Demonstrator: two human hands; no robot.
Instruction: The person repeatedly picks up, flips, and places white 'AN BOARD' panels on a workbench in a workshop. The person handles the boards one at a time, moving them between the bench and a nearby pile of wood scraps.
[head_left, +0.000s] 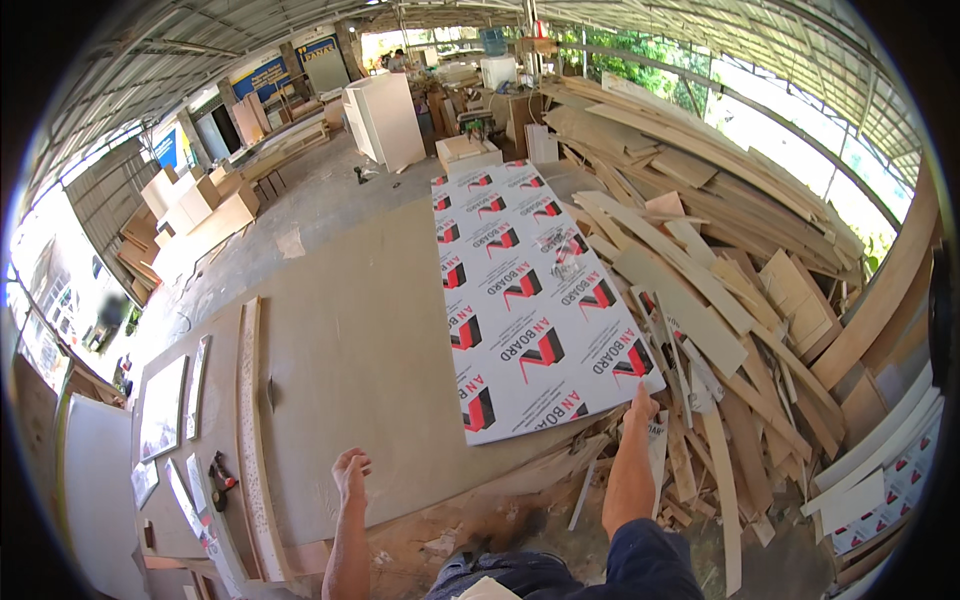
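Note:
A large white board (510, 330) with repeated red and black print lies flat on a wide brown sheet (350, 330). My right hand (643, 405) grips it at its near right corner. My left hand (352, 472) hovers over the near part of the brown sheet, fingers loosely bent and apart, with nothing visible in them. Left of that hand runs a long narrow wooden strip (256, 430). Beyond the strip lie a red and black power tool (222, 480) and several white offcuts (163, 415).
A large heap of wood offcuts (720, 290) rises along the right side, close to the printed board. A white cabinet (385, 125) stands on the concrete floor farther off. More box-like carcasses (195, 210) stand at the far left. White panels (880, 490) lean at the lower right.

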